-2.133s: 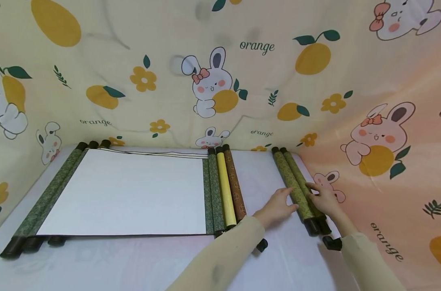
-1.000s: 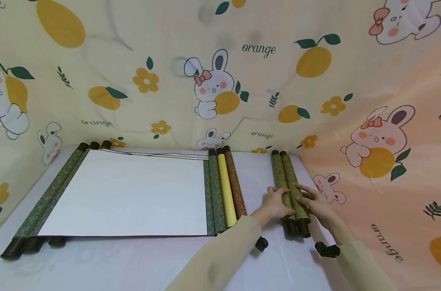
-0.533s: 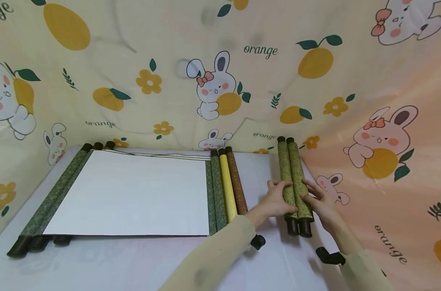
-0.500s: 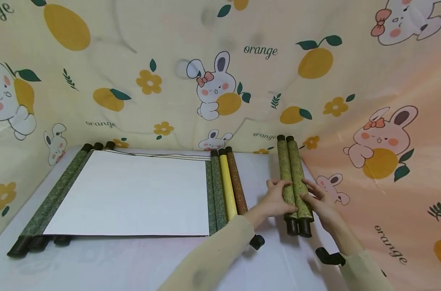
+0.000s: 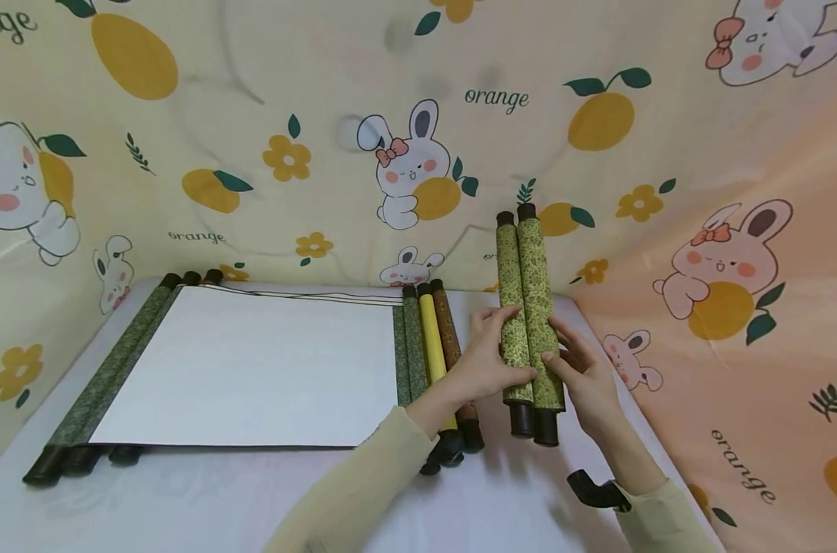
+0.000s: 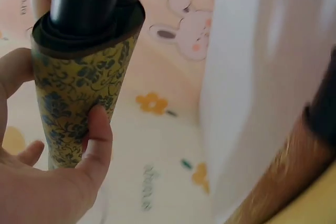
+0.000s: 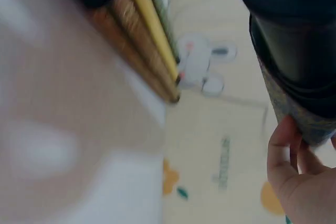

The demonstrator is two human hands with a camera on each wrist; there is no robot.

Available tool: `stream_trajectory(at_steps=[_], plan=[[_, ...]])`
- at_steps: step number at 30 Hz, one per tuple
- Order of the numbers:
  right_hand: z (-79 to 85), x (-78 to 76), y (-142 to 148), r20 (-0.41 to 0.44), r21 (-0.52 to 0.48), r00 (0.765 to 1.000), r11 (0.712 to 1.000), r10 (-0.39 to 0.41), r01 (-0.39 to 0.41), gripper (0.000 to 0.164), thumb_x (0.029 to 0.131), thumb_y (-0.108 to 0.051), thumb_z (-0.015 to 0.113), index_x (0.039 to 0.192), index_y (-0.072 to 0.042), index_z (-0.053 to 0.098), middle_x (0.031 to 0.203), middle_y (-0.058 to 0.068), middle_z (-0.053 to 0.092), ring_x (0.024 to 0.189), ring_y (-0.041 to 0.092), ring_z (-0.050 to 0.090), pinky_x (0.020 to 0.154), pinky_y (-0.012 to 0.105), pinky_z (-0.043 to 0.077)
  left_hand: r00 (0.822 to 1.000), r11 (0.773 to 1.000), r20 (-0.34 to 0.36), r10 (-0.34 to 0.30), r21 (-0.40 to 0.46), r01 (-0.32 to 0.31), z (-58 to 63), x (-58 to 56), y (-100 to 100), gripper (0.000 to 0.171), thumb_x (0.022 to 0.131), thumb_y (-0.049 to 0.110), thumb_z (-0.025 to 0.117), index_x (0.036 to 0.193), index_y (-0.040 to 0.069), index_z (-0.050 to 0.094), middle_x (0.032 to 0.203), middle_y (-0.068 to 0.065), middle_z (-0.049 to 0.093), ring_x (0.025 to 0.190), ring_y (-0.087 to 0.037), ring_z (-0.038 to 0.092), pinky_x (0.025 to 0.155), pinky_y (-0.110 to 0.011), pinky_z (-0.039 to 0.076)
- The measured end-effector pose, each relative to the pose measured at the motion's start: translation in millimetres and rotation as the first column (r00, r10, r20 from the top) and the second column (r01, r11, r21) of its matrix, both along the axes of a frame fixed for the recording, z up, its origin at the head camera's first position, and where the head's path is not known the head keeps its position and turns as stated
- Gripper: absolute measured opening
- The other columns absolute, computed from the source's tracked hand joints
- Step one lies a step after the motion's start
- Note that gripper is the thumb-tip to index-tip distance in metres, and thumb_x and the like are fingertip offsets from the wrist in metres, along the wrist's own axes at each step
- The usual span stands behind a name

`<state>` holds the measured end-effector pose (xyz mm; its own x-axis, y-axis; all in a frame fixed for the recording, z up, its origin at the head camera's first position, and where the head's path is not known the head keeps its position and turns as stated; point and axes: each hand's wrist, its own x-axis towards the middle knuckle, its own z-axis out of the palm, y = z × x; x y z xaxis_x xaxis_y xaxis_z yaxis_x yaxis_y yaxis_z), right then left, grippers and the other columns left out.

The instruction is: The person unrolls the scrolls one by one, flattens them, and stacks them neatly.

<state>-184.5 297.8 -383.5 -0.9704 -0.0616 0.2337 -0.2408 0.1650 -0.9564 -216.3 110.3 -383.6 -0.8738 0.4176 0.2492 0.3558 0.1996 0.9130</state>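
Note:
An olive-gold floral scroll [image 5: 541, 307], rolled onto two parallel rollers with black end caps, is held up off the table in both hands. My left hand [image 5: 486, 357] grips the left roll, its thumb across the front. The right roll is gripped by my right hand [image 5: 587, 376] from its outer side. In the left wrist view, the left hand's [image 6: 58, 187] thumb presses on the patterned scroll [image 6: 79, 87]. The right wrist view has the scroll's dark end cap [image 7: 299, 51] close up, with the right hand's [image 7: 307, 182] fingers against the roll; some fingers are out of frame.
A large white sheet [image 5: 266, 361] lies spread between green rollers [image 5: 124, 361] at left and a green roller [image 5: 415, 346] at right. Beside it lie a yellow roll [image 5: 432, 330] and a brown roll [image 5: 448, 315]. Rabbit-patterned cloth [image 5: 335, 61] stands behind and at right.
The hands closed in on the olive-gold scroll, drew its two rolls together and stood them up. The scroll has now risen off the table and shifted left with both hands.

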Motion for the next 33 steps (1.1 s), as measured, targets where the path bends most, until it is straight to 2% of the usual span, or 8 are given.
stream_trajectory(at_steps=[3, 10, 14, 17, 21, 26, 30, 33], plan=[[1.1, 1.3, -20.3, -0.021, -0.005, 1.0, 1.0, -0.008, 0.008, 0.057, 0.093, -0.009, 0.059, 0.146, -0.014, 0.039, 0.142, 0.015, 0.037, 0.111, 0.014, 0.051, 0.08, 0.021, 0.048, 0.999, 1.0, -0.049, -0.001, -0.024, 0.0, 5.8, 2.3, -22.6, 0.092, 0.076, 0.025, 0.079, 0.149, 0.033, 0.023, 0.146, -0.005, 0.014, 0.12, -0.018, 0.036, 0.093, -0.038, 0.041], [3.1, 1.9, -69.5, -0.139, -0.035, 0.989, 0.998, 0.046, -0.052, 0.057, 0.091, -0.005, 0.061, 0.144, -0.015, 0.041, 0.142, 0.009, 0.041, 0.112, 0.019, 0.052, 0.08, 0.024, 0.05, 0.991, 1.0, -0.136, -0.015, -0.016, 0.012, 11.9, 10.5, -77.8, 0.103, 0.076, 0.018, 0.079, 0.152, 0.032, 0.011, 0.15, -0.004, 0.006, 0.093, -0.02, 0.042, 0.068, -0.029, 0.045], [3.3, 3.0, -102.5, -0.212, -0.011, 0.973, 0.995, 0.091, -0.095, 0.057, 0.09, -0.003, 0.062, 0.142, -0.016, 0.044, 0.143, 0.005, 0.043, 0.111, 0.021, 0.051, 0.081, 0.024, 0.048, 0.987, 1.0, -0.16, -0.005, -0.03, 0.0, 12.6, 16.6, -111.9, 0.108, 0.076, 0.016, 0.08, 0.151, 0.037, 0.006, 0.152, -0.006, 0.003, 0.122, -0.025, 0.035, 0.085, -0.041, 0.046], [5.2, 9.0, -127.0, -0.253, 0.031, 0.958, 0.991, 0.137, -0.133, 0.056, 0.089, 0.001, 0.061, 0.141, -0.013, 0.045, 0.143, 0.005, 0.043, 0.107, 0.024, 0.048, 0.081, 0.025, 0.046, 0.987, 0.999, -0.159, -0.005, -0.04, -0.002, 9.2, 22.4, -136.6, 0.112, 0.074, 0.013, 0.081, 0.151, 0.041, 0.004, 0.152, -0.008, 0.002, 0.131, -0.03, 0.028, 0.091, -0.048, 0.044], [9.3, 19.8, -160.6, -0.281, 0.068, 0.942, 0.983, 0.184, -0.171, 0.053, 0.087, 0.008, 0.06, 0.138, -0.003, 0.046, 0.144, 0.01, 0.041, 0.109, 0.024, 0.047, 0.084, 0.033, 0.045, 0.985, 0.997, -0.165, 0.055, -0.046, -0.063, 10.5, 37.7, -167.1, 0.11, 0.073, 0.008, 0.081, 0.151, 0.037, 0.008, 0.151, -0.008, 0.004, 0.123, -0.03, 0.036, 0.088, -0.045, 0.046], [1.7, 30.0, -190.1, -0.287, 0.098, 0.937, 0.979, 0.198, -0.177, 0.051, 0.087, 0.004, 0.063, 0.135, -0.003, 0.048, 0.146, 0.009, 0.038, 0.122, 0.025, 0.046, 0.091, 0.045, 0.045, 0.959, 0.98, -0.232, 0.164, -0.07, -0.185, 4.7, 50.2, -197.0, 0.092, 0.077, 0.015, 0.079, 0.146, 0.034, 0.022, 0.149, -0.003, 0.012, 0.116, -0.027, 0.041, 0.088, -0.042, 0.046], [-6.2, 37.3, -201.5, -0.305, 0.113, 0.925, 0.973, 0.229, -0.203, 0.049, 0.087, 0.003, 0.063, 0.133, -0.003, 0.049, 0.146, 0.012, 0.037, 0.121, 0.027, 0.046, 0.089, 0.044, 0.047, 0.931, 0.965, -0.302, 0.207, -0.095, -0.246, -6.8, 52.6, -214.2, 0.08, 0.077, 0.022, 0.079, 0.139, 0.032, 0.03, 0.144, 0.001, 0.023, 0.102, -0.02, 0.052, 0.08, -0.034, 0.05], [-10.9, 41.0, -206.8, -0.317, 0.114, 0.914, 0.967, 0.252, -0.227, 0.048, 0.087, 0.006, 0.062, 0.133, -0.001, 0.049, 0.144, 0.014, 0.038, 0.119, 0.03, 0.048, 0.087, 0.043, 0.049, 0.929, 0.961, -0.297, 0.22, -0.098, -0.259, -9.0, 56.0, -221.3, 0.074, 0.076, 0.02, 0.081, 0.134, 0.027, 0.035, 0.138, 0.001, 0.03, 0.092, -0.019, 0.057, 0.07, -0.028, 0.053]])
